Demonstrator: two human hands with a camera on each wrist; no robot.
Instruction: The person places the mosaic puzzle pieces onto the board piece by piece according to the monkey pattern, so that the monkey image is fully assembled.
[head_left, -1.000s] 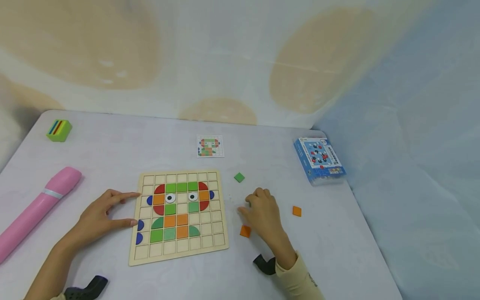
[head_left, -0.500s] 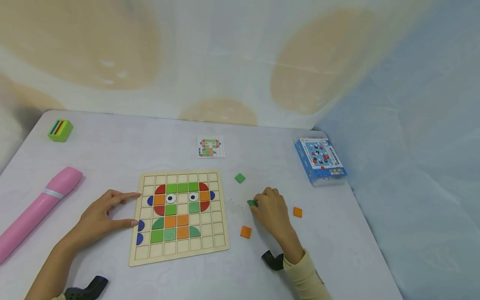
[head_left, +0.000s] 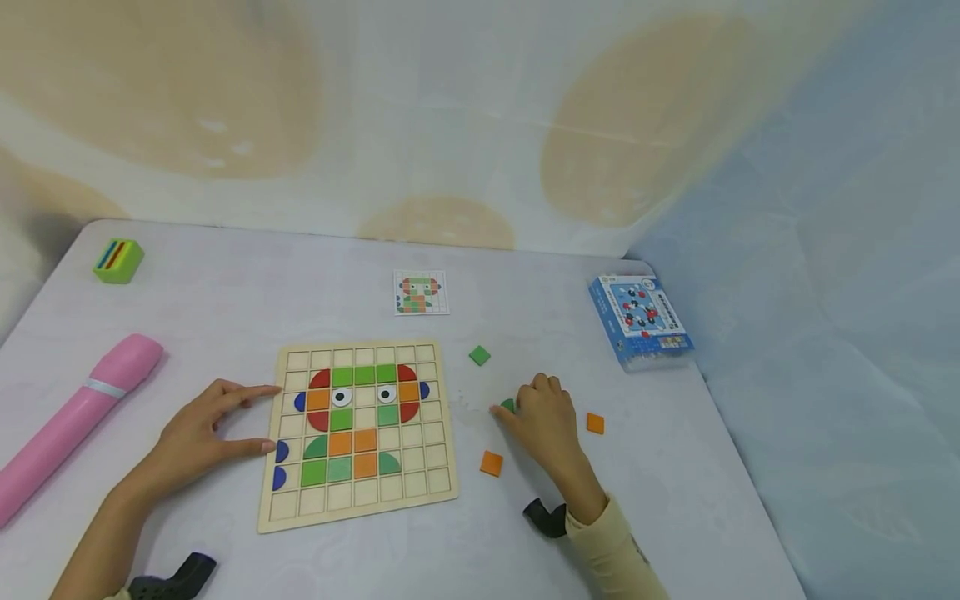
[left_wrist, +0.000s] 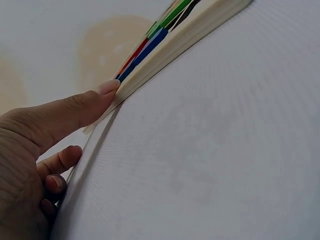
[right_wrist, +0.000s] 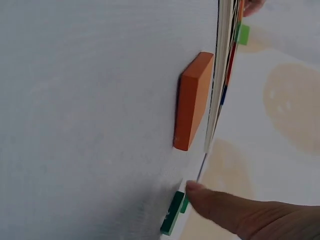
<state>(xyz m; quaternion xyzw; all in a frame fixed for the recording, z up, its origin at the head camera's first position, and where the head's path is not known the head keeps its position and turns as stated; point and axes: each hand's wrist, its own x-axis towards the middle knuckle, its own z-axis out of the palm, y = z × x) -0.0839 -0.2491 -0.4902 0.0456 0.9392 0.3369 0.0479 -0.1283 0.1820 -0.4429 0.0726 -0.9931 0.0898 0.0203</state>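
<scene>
In the head view, a wooden grid board (head_left: 358, 515) bears red, green, orange and blue pieces and two eye discs. My left hand (head_left: 197, 425) touches the board's left edge with an outstretched index finger and thumb. In the left wrist view, that thumb (left_wrist: 75, 110) rests on the board's edge (left_wrist: 165, 62). To the board's right, my right hand (head_left: 546, 425) is over a dark green piece (head_left: 508, 405) with a curved edge, which its fingers partly hide. The thumb sticks out to the left, close to that green piece (right_wrist: 172, 214) on the table in the right wrist view.
Loose near the right hand lie a green square (head_left: 480, 356) and two orange squares (head_left: 491, 463). A pattern card (head_left: 422, 292) is behind the board. A blue box (head_left: 641, 321) stands far right. On the left are a pink roll (head_left: 82, 421) and a green block (head_left: 118, 261).
My right hand has shifted a little to the right, and the dark green piece shows beside its fingers. Its thumb has since spread out leftward. The left hand and the board stay put.
</scene>
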